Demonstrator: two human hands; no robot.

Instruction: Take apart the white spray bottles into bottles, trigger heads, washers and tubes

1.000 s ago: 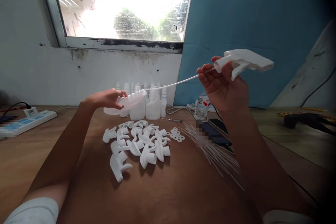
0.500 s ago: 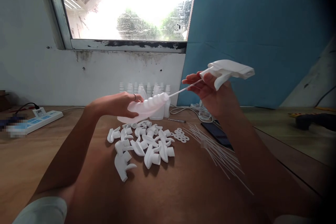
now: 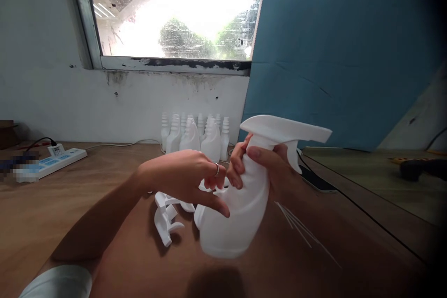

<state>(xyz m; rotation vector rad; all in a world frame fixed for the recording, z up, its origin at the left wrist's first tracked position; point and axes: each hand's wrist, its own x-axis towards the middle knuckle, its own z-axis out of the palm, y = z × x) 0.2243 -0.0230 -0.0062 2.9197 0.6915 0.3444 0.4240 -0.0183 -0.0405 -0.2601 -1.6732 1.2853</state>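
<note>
A white spray bottle [image 3: 240, 219] is held tilted above the table, its base toward me and left. The white trigger sprayer head [image 3: 284, 129] sits on its neck, nozzle pointing right. My right hand [image 3: 268, 163] is closed around the neck just under the head. Against the bottle's left side is my left hand [image 3: 188, 179], thumb stretched over the body and apart from the bent fingers; it does not grip the bottle. Loose white trigger heads [image 3: 165, 219] lie below, mostly hidden by my left hand and the bottle. No dip tube shows.
Several white bottles [image 3: 211, 142] stand by the wall under the window. Thin white tubes [image 3: 296, 223] lie on the table at right, near a dark phone [image 3: 317, 179]. A power strip [image 3: 52, 163] is at far left.
The tube has gone into the bottle and the trigger head now sits on its neck. Bottle and head have come closer to me; my right hand moved from the head to the neck, and my left hand loosened.
</note>
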